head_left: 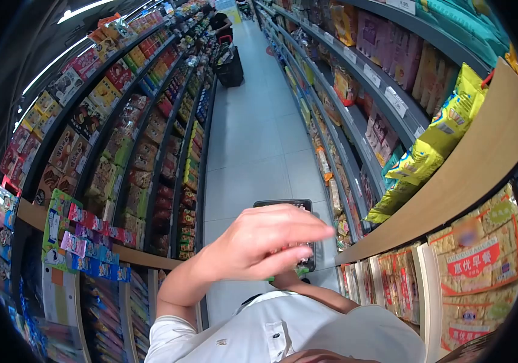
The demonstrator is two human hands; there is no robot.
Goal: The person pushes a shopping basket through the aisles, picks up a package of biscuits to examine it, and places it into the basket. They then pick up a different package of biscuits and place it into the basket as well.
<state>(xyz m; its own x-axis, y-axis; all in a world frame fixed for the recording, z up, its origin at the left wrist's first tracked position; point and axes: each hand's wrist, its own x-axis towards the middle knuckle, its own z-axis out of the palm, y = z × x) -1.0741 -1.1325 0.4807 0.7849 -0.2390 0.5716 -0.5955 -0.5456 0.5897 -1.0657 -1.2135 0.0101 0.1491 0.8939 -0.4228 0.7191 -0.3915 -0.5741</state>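
Observation:
My left hand is raised in front of my chest, palm down. Its fingers are stretched forward to the right with the thumb apart below them, and nothing shows in it. Beneath it, a dark shopping cart with a green handle stands just ahead of my body, mostly covered by that hand. Low behind the left hand, my right hand is closed on the cart handle, its fingers partly hidden.
A tiled aisle runs ahead between packed snack shelves on the left and more shelves on the right. Farther up, a person stands by a dark cart. Yellow snack bags hang at the right shelf end.

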